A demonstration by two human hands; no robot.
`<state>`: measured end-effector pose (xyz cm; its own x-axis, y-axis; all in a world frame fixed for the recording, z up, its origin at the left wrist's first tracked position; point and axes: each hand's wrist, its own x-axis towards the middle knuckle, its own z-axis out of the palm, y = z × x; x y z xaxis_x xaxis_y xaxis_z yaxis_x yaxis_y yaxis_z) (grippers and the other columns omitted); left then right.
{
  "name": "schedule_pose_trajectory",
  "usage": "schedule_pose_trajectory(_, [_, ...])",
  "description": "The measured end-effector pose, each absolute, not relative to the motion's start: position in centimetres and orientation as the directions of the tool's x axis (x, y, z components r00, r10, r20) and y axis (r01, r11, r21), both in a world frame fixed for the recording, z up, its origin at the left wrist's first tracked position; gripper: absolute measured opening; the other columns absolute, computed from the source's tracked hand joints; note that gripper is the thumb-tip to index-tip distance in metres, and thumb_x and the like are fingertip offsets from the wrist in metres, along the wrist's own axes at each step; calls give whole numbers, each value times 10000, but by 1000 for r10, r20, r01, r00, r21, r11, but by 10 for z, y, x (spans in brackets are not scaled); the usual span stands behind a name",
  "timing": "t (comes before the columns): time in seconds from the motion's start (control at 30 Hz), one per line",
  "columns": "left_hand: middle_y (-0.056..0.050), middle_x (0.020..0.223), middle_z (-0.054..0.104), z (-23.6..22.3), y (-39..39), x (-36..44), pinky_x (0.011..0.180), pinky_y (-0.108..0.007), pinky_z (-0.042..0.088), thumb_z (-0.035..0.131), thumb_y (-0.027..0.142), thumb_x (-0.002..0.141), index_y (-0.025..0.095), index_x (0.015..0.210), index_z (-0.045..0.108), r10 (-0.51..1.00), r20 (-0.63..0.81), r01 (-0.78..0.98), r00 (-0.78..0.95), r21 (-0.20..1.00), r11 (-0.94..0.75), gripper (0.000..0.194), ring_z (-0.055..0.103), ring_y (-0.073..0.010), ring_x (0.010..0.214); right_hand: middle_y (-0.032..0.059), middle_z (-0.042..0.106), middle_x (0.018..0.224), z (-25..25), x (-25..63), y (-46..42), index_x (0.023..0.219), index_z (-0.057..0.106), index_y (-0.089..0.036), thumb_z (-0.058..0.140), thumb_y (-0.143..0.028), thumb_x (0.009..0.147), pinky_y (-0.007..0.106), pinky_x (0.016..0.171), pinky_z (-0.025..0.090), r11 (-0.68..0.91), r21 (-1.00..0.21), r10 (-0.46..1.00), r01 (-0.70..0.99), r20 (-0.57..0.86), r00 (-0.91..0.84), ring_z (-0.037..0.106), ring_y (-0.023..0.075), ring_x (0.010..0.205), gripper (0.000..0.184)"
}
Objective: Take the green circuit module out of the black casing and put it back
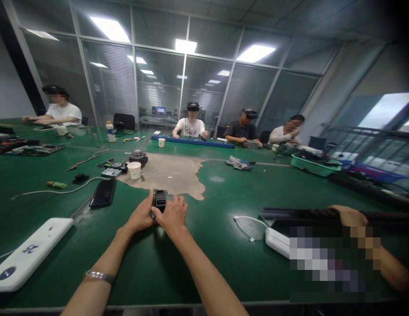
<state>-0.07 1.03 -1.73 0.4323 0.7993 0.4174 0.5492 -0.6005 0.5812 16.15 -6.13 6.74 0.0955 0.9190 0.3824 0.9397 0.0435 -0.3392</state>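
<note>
Between my two hands, just above or on the green tabletop (217, 245), is a small black boxy part (160, 199) with rows of slots or openings on its face. I cannot make out its exact kind. My left hand (144, 214) grips its left side, thumb and fingers closed against it. On the other side, my right hand (174, 215) holds it with the thumb at the near edge and fingers bent. A black phone (103, 193) lies to the left of my hands. Beyond them is a bare tan patch (164, 171) of the table surface.
Left stand a white power strip (33, 252), a paper cup (134, 170) and electronic parts (114, 169). At right, another person's hand (351, 216) rests by a black rail (290, 215), near a white adapter (276, 241). Farther off are gloves (239, 163), a green basket (314, 166) and several seated people.
</note>
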Motion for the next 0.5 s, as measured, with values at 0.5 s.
schedule_pose_trajectory(0.5, [-258, 1608, 325, -19, 11, -2, 1188, -553, 348, 732, 302, 763, 112, 1621, -40, 801, 415, 550, 432, 582, -599, 1170, 400, -383, 1456, 216, 629, 1224, 63, 160, -56, 983, 768, -132, 667, -676, 828, 479, 956, 379, 45, -345, 922, 938, 375, 93, 478, 370, 1170, 574])
